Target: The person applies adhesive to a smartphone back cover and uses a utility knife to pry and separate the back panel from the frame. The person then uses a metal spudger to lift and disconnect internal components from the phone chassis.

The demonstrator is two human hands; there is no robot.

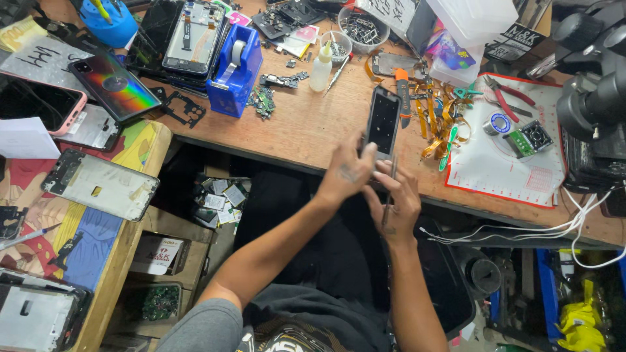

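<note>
While the left hand grips the lower end of a dark phone frame at the bench's near edge, thumb & fingers closed on it, the right hand sits just beside, pinching a thin metal tool upright. Frame lies on the wooden bench, approx. centre. Orange-handled tool just right of it; blue tape dispenser well left.
</note>
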